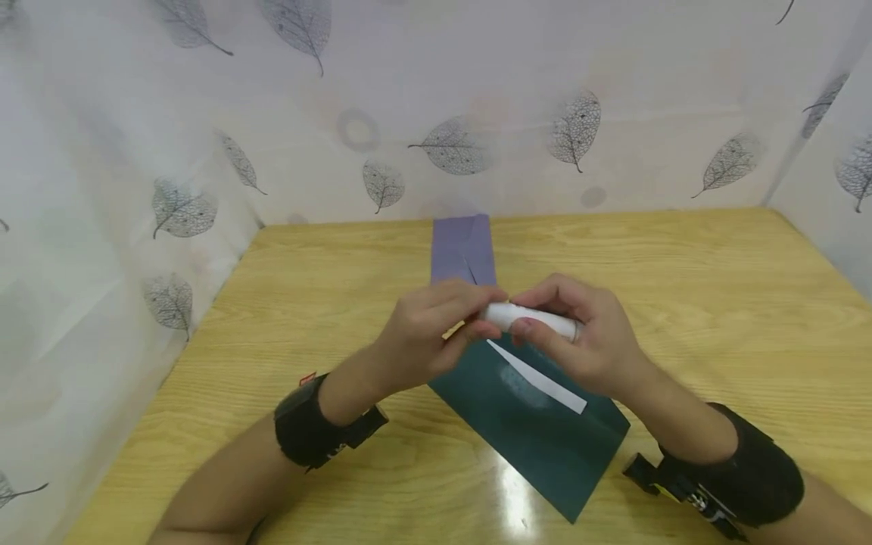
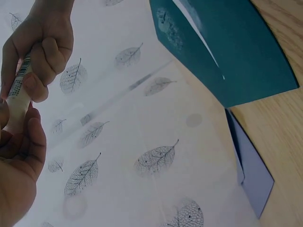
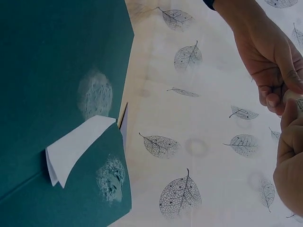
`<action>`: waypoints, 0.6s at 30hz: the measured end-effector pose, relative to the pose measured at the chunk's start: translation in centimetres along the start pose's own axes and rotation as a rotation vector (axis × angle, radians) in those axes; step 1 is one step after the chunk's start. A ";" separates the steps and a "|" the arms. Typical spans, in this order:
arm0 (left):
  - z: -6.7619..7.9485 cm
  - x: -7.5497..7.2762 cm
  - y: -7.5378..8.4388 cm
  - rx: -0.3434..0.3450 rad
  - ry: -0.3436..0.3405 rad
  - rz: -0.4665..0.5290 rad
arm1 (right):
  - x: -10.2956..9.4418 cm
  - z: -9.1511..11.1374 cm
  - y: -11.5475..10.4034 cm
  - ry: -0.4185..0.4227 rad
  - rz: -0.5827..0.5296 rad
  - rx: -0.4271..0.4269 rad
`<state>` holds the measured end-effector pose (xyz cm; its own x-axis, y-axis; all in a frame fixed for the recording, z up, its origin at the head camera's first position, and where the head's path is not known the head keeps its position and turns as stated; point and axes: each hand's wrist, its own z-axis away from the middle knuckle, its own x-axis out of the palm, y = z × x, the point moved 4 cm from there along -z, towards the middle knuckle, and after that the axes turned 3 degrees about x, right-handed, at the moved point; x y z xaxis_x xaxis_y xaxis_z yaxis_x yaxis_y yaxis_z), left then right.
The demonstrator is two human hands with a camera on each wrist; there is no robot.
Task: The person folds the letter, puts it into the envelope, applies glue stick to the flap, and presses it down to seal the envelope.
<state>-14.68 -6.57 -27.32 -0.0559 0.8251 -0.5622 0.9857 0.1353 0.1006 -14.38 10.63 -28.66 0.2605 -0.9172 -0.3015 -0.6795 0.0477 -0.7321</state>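
Both hands hold a white glue stick (image 1: 545, 321) above a dark green sheet of card (image 1: 538, 462). My left hand (image 1: 424, 333) pinches its left end between thumb and fingers. The right hand (image 1: 599, 337) grips the other end; a printed barcode shows on the glue stick (image 2: 20, 87) in the left wrist view. A narrow folded white paper strip (image 1: 541, 378) stands out from the card. Beside the strip, two whitish smears mark the card, one of them the upper smear (image 3: 96, 94) in the right wrist view. Whether the glue stick is capped is hidden by fingers.
A purple piece of paper (image 1: 463, 242) with a slit or fold lies behind the card, near the back edge of the wooden table (image 1: 681, 303). A white sheet printed with leaves (image 1: 477, 76) hangs behind and at the sides. Both wrists wear black camera bands.
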 end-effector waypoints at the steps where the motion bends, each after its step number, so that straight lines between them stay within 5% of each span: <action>1: 0.0 0.0 0.0 -0.003 -0.001 0.004 | 0.0 0.0 0.0 0.003 0.006 -0.018; 10: -0.7 -0.2 0.5 -0.044 -0.055 0.065 | 0.1 0.1 -0.4 -0.006 -0.135 -0.024; 18: -0.8 -2.6 -0.5 -0.083 -0.076 0.061 | -0.3 -0.2 -0.2 -0.021 -0.008 0.078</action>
<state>-15.19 -8.35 -25.25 0.0190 0.7894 -0.6136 0.9701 0.1339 0.2024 -14.47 10.81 -28.29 0.2809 -0.9092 -0.3073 -0.6223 0.0712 -0.7795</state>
